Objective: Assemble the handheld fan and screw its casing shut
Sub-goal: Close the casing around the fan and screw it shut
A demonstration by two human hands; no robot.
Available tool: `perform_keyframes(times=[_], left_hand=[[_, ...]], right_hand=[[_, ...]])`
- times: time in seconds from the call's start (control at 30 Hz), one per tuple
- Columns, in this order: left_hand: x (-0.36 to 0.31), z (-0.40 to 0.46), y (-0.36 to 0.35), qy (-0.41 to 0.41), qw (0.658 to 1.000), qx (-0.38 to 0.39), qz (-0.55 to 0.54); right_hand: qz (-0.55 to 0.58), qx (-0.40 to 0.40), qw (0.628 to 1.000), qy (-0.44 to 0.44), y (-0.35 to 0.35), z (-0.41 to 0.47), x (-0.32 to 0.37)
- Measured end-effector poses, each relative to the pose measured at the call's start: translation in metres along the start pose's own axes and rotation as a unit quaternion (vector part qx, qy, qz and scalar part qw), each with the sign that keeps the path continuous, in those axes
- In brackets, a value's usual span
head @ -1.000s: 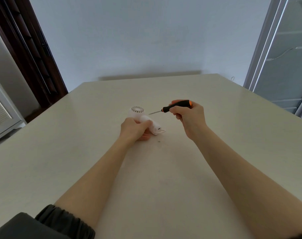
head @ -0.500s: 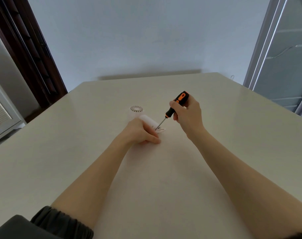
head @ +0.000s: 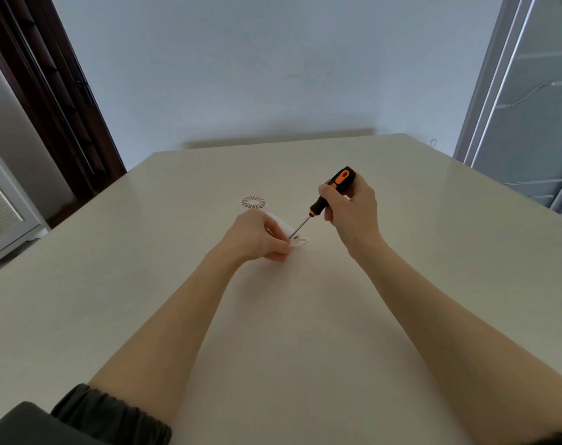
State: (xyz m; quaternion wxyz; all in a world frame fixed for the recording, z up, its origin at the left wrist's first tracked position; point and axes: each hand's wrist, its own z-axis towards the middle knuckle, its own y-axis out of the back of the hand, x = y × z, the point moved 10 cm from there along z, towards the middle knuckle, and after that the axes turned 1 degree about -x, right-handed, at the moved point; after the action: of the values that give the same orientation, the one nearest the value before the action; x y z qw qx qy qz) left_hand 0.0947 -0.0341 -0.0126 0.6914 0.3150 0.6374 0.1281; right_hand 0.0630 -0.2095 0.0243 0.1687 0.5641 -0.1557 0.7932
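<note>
A small white handheld fan [head: 284, 227] lies on the cream table [head: 305, 316], its round slotted grille [head: 253, 202] at the far end and its handle end pointing right and toward me. My left hand [head: 257, 236] grips the fan's body from the left and hides most of it. My right hand [head: 353, 210] holds a black-and-orange screwdriver [head: 332, 191] steeply tilted, with its metal tip down on the fan's handle end, right beside my left fingertips.
The table's far edge meets a pale wall. A dark wooden door frame [head: 58, 91] stands to the left, with a white louvred cabinet [head: 3, 216] below it. A grey glass partition [head: 530, 107] rises on the right.
My right hand swung the screwdriver from nearly level, pointing left above the fan, to a steep tilt with the tip set on the fan's handle end. My left hand shifted its grip slightly.
</note>
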Motion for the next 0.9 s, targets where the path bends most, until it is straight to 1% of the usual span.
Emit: perform_keyframes(times=[0.17, 0.33, 0.47, 0.63, 0.8, 0.9], left_hand=[[-0.016, -0.003, -0.002, -0.065, 0.997, -0.026, 0.043], [-0.024, -0.005, 0.001, -0.107, 0.993, -0.049, 0.028], [-0.021, -0.007, 0.008, -0.106, 0.992, -0.067, -0.021], [-0.002, -0.002, 0.009, -0.060, 0.993, -0.047, -0.086], [0.003, 0.000, 0.010, -0.048, 0.992, -0.040, -0.112], [0.002, 0.000, 0.011, -0.049, 0.992, -0.046, -0.107]], right_hand=[[0.006, -0.010, 1.000, 0.005, 0.002, 0.000, 0.001], [0.012, -0.016, 1.000, 0.016, 0.003, 0.000, 0.004], [0.012, -0.028, 0.999, 0.021, 0.006, 0.000, 0.003], [0.026, -0.032, 0.999, 0.014, 0.008, 0.002, 0.000], [0.023, -0.034, 0.999, 0.015, 0.009, 0.002, -0.001], [0.020, -0.031, 0.999, 0.017, 0.008, 0.002, -0.001]])
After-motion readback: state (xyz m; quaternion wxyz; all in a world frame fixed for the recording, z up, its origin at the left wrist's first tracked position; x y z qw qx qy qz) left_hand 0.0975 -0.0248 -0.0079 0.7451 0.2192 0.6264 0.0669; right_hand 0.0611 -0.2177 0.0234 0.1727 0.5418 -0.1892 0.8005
